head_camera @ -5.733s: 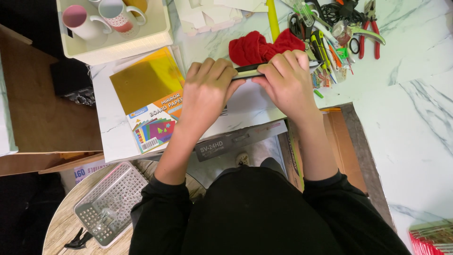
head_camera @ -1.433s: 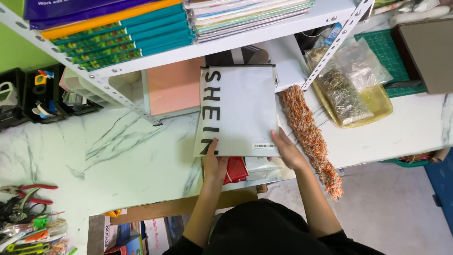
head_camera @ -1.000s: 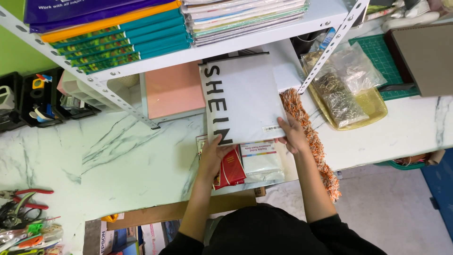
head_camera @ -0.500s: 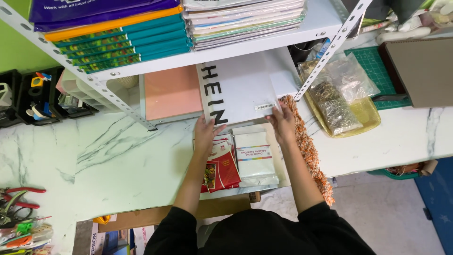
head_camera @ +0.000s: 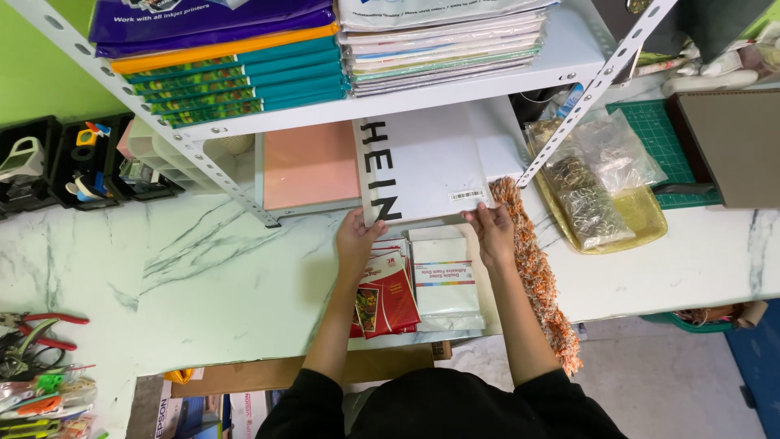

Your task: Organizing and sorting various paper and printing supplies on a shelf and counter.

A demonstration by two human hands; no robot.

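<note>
Gripped at its near corners, a white plastic mailing bag [head_camera: 435, 167] is being held by the left hand [head_camera: 357, 241] at 7 o'clock and the right hand [head_camera: 491, 230] at 5 o'clock, its far end lying under the white shelf [head_camera: 569, 49]. Red packets [head_camera: 388, 297] and a white packet [head_camera: 443, 280] are lying on the marble table [head_camera: 203, 276] at 6 o'clock, an orange fringed strip [head_camera: 536, 268] at 4 o'clock.

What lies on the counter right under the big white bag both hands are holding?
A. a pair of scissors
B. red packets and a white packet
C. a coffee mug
B: red packets and a white packet lie just below the white bag that the left hand and right hand hold.
</note>
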